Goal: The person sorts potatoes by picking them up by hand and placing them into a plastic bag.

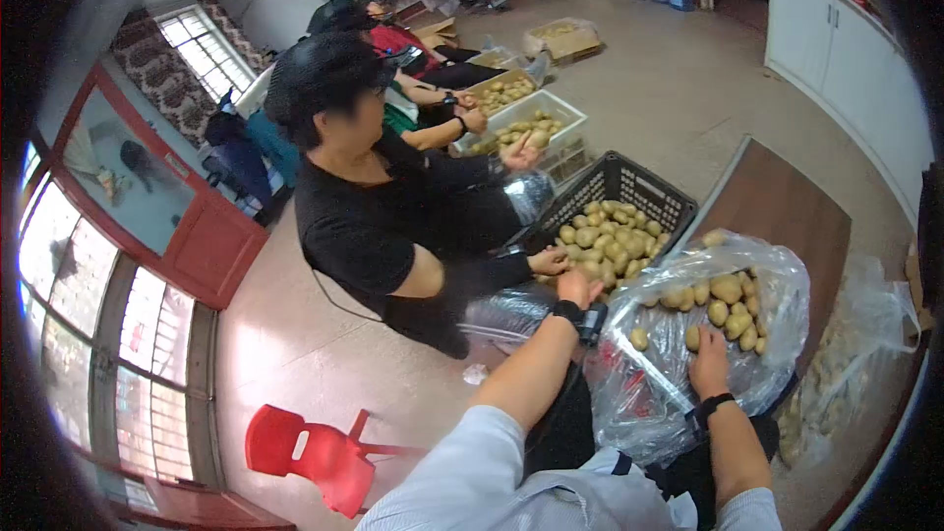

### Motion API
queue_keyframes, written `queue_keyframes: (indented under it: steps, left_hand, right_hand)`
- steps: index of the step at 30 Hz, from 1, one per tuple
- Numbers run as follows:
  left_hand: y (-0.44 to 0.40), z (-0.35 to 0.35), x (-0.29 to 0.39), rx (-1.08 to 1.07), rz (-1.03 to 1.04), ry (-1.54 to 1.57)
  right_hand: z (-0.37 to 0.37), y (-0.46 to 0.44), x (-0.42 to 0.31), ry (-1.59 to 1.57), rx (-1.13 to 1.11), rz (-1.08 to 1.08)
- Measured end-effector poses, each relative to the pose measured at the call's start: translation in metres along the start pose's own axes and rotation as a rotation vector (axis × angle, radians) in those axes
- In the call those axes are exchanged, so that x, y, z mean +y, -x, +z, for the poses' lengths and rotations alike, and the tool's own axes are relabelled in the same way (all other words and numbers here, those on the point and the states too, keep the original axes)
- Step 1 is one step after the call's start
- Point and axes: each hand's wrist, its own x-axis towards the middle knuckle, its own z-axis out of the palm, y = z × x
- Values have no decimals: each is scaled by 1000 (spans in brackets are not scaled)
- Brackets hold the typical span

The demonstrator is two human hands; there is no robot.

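Note:
My right hand is closed on a potato, above a clear plastic bag spread open in front of me. Several loose potatoes lie inside that bag, and a single potato sits apart on the plastic. My left hand is at the near edge of a black crate, fingers apart, with no potato visible in it. A heap of potatoes partly fills the crate. Close by, a co-worker's hand reaches to the same heap.
A co-worker in black sits at my left, others beyond. White crates and cardboard boxes of potatoes line up ahead. A brown tabletop is under the bag; a filled plastic bag stands right. A red chair stands left.

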Motion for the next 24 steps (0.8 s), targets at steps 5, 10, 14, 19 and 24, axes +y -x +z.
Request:
queue_keyframes:
  steps: [5, 10, 14, 19, 24]
  left_hand:
    - [-1, -11, -22, -216, 222, -268]
    - [38, 26, -3, -89, 83, -234]
    - [66, 44, 13, -111, 114, -369]
    - [72, 48, 5, -128, 167, -516]
    - [87, 57, 0, -185, 144, -547]
  right_hand:
    - [-9, 8, -16, 105, 67, 25]
    - [-15, 11, -27, 155, 4, 6]
    - [-20, 14, -30, 132, 5, -50]
    - [-3, 15, -14, 137, 20, -27]
    - [-19, 16, -25, 28, 64, 27]
